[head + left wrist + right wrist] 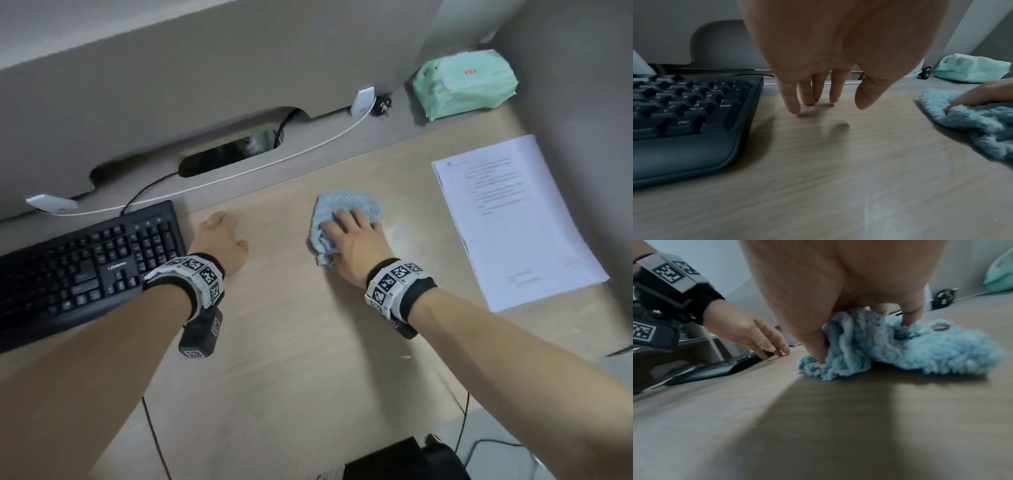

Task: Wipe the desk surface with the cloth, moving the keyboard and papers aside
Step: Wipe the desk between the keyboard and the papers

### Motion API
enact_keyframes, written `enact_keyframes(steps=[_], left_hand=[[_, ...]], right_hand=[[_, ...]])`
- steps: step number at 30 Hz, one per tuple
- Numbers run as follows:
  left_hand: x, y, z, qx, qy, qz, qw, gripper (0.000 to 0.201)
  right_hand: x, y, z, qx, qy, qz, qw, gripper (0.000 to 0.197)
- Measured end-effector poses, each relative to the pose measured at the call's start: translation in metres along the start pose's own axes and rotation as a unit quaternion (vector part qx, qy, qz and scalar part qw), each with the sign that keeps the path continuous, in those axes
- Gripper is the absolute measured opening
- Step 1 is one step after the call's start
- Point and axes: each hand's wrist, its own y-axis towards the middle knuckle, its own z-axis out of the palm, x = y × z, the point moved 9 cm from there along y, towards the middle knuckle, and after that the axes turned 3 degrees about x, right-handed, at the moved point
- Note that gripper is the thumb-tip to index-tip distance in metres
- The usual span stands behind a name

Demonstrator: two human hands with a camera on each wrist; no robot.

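Observation:
On the light wooden desk [291,325], my right hand [352,236] lies on a fluffy blue cloth [349,205]. The cloth [931,353] is bunched, and my thumb and fingers dig into its folds and pinch it. A black keyboard [85,267] sits at the left. My left hand [222,236] is just right of the keyboard [684,113], relaxed and holding nothing, fingertips [809,102] touching the desk. A stack of printed papers [513,219] lies to the right of the cloth.
A green pack of wipes [466,85] stands at the back right. A white cable [274,161] runs along the back edge past a cable slot [233,150], and a black plug [383,108] lies near the wall. The desk's front edge is near my elbows.

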Motion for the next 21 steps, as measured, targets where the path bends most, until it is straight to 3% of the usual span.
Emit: enact_keyframes(steps=[8, 16, 21], left_hand=[[-0.039, -0.021, 0.016, -0.023, 0.008, 0.093, 0.995, 0.045], [-0.113, -0.054, 0.049, 0.016, 0.007, 0.180, 0.983, 0.038], [-0.163, -0.061, 0.058, 0.056, -0.065, 0.180, 0.980, 0.033]], right_hand=[[-0.063, -0.084, 0.025, -0.015, 0.088, 0.217, 0.972, 0.063], [-0.010, -0.149, 0.062, 0.053, 0.188, 0.179, 0.964, 0.081], [-0.075, -0.174, 0.022, -0.051, 0.325, 0.229, 0.916, 0.064]])
